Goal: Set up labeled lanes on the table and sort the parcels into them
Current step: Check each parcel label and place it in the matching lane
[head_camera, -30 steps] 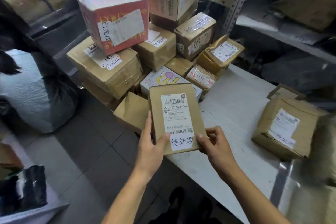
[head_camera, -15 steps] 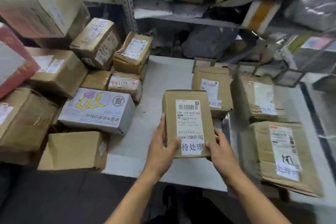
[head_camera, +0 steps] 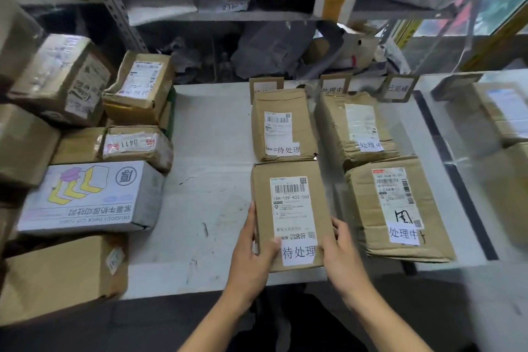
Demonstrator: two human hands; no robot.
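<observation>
A brown parcel (head_camera: 288, 208) with a barcode label and a white 待处理 sticker lies on the white table (head_camera: 211, 180) near its front edge. My left hand (head_camera: 251, 254) grips its left side, thumb on top. My right hand (head_camera: 343, 260) holds its right side. Just behind it lies another 待处理 parcel (head_camera: 283, 126). To the right, two 处理中 parcels lie one behind the other, the near one (head_camera: 397, 208) and the far one (head_camera: 357, 126). Three cardboard lane signs stand at the table's back: the left sign (head_camera: 265, 87), the middle sign (head_camera: 334, 86) and the right sign (head_camera: 398, 88).
A heap of unsorted boxes fills the left, among them a white printed carton (head_camera: 88, 197) and a plain brown box (head_camera: 60, 274). Shelving with bags and cartons (head_camera: 257, 8) rises behind the table. More blurred parcels (head_camera: 503, 114) lie at the far right.
The view swung right from the heap to the lanes. Both hands carried the parcel over and lowered it onto the table, in line behind-to-front with the other 待处理 parcel.
</observation>
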